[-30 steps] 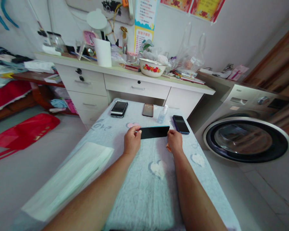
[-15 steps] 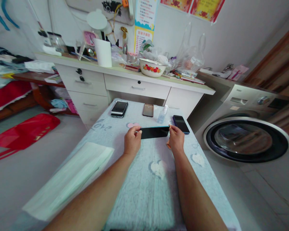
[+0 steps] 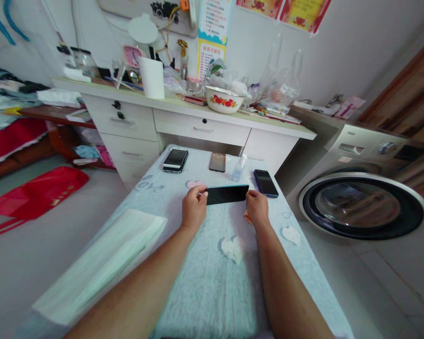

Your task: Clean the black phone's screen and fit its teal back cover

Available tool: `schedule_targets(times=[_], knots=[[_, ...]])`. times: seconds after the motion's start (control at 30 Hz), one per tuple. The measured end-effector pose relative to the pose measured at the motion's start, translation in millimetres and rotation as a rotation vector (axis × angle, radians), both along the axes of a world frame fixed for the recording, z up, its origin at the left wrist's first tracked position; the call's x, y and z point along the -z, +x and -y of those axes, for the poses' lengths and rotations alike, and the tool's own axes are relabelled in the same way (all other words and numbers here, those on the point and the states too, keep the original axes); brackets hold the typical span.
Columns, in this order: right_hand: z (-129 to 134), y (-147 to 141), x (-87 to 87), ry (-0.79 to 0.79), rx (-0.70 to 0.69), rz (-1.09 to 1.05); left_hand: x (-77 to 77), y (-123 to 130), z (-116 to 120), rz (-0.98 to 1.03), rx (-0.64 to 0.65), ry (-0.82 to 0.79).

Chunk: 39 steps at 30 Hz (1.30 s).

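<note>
A black smartphone (image 3: pixel 227 194) is held sideways above the table, its dark screen facing me. My left hand (image 3: pixel 194 206) is closed round the phone's left end, thumb over the front. At the right end, my right hand (image 3: pixel 257 207) is closed with its fingertips against the phone's edge. A small orange cloth (image 3: pixel 247 216) pokes out from under that hand; most of it is hidden in the fingers. Just beyond the phone stands a clear spray bottle (image 3: pixel 238 169). Another dark phone (image 3: pixel 265 183) lies to the right of it.
Stacked phones (image 3: pixel 175 160) and a brown phone case (image 3: pixel 217 162) lie toward the table's far end. A folded pale cloth (image 3: pixel 102 266) rests along the left edge. Behind stands a white desk (image 3: pixel 201 127) with a floral bowl (image 3: pixel 224 100); a washing machine (image 3: pixel 360 155) is at right.
My right hand has slid slightly left and down along the phone's right end, and its fingers have curled in. The left hand and the phone have hardly moved.
</note>
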State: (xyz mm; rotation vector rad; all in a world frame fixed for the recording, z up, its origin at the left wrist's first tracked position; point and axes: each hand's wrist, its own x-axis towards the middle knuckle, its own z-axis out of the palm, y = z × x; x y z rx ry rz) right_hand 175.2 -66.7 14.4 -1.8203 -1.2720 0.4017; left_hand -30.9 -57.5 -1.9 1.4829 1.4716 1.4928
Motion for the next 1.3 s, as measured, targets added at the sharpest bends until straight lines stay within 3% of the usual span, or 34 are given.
schedule_targets(times=[0.27,0.57,0.77,1.0,1.3], knots=[[-2,-6,-2.6,0.131,0.039,-0.238,1.1,-1,0,-0.017,0.003,0.009],[-2,2,3.3,0.014,0.007,0.051,0.0,-1,0,-0.016,0.005,0.013],[-2,1,1.9,0.019,0.005,0.051,1.6,0,-1,-0.002,-0.003,0.012],[0,-8,-6.0,0.11,0.03,-0.211,-2.3,0,2,-0.001,-0.004,0.006],[0,0,-0.8,0.014,-0.002,0.017,-1.3,-1,1,-0.016,-0.001,0.005]])
